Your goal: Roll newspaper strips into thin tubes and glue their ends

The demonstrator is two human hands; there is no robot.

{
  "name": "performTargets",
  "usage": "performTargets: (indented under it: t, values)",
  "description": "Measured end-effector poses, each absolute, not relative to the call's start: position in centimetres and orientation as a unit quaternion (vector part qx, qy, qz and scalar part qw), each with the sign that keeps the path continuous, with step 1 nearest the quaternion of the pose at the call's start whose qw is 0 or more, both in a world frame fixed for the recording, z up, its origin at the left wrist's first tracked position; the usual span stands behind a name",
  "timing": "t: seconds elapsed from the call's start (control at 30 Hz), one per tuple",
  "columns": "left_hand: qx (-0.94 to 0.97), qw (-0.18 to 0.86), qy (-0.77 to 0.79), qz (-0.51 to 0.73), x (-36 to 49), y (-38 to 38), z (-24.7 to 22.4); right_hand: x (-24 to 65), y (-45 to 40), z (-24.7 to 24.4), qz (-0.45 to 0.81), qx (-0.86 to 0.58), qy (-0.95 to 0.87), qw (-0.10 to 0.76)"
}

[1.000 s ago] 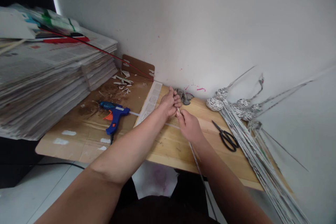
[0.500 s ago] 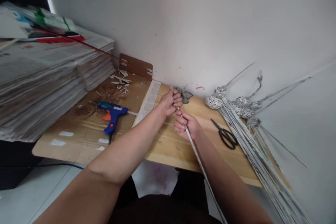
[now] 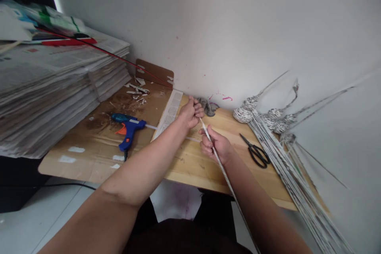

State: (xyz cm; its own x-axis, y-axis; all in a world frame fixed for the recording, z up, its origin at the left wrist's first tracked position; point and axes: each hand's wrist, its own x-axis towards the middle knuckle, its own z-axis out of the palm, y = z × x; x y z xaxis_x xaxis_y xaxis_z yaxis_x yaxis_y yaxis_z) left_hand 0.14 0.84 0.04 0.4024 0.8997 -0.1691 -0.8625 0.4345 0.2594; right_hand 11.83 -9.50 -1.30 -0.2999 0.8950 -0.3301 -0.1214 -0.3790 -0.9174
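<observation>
A long, thin rolled-newspaper tube [image 3: 228, 182] slants from my left hand down past my right forearm to the lower edge of the view. My left hand [image 3: 190, 112] is closed on its upper end, the fingers hiding the tip. Lower down, my right hand [image 3: 219, 147] has its fingers curled about the same tube, with the thumb raised. Both hands are over the wooden board [image 3: 193, 168]. A grey rag-like bundle [image 3: 210, 108] lies just behind my left hand.
On the right lie black scissors [image 3: 258, 155], a bundle of paper tubes [image 3: 285, 174] and several woven paper pieces [image 3: 244, 114]. To the left, a blue glue gun [image 3: 129, 129] rests on cardboard [image 3: 92, 158] beside a newspaper strip [image 3: 171, 113]. A tall newspaper stack [image 3: 53, 95] stands far left.
My right hand has slid a little down the tube, away from my left hand, and its grip looks looser. A longer piece of tube shows between the two hands.
</observation>
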Motion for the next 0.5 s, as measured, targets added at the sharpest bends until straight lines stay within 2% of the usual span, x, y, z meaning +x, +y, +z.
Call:
performTargets:
  t: [0.1, 0.17, 0.27, 0.33, 0.4, 0.43, 0.5]
  values:
    - [0.071, 0.826, 0.152, 0.538, 0.1, 1.0, 0.0, 11.8, -10.2, -1.3, 0.587, -0.528, -0.503, 0.352]
    - [0.077, 0.822, 0.159, 0.541, 0.1, 1.1, 0.0, 11.8, -10.9, -1.4, 0.425, -0.581, -0.610, 0.332]
    - [0.078, 0.816, 0.177, 0.545, 0.1, 1.1, 0.0, 11.8, -12.0, -1.6, 0.170, -0.617, -0.727, 0.249]
    - [0.073, 0.810, 0.190, 0.550, 0.1, 1.0, 0.1, 11.9, -12.5, -1.8, 0.081, -0.639, -0.738, 0.200]
    - [0.069, 0.806, 0.200, 0.553, 0.0, 1.0, 0.2, 12.0, -12.9, -2.0, 0.070, -0.656, -0.726, 0.196]
    - [0.069, 0.807, 0.203, 0.550, 0.0, 0.9, 0.2, 12.2, -13.0, -2.1, 0.105, -0.654, -0.719, 0.209]
    - [0.069, 0.815, 0.202, 0.539, 0.0, 0.8, 0.3, 12.4, -13.1, -2.1, 0.267, -0.628, -0.689, 0.245]
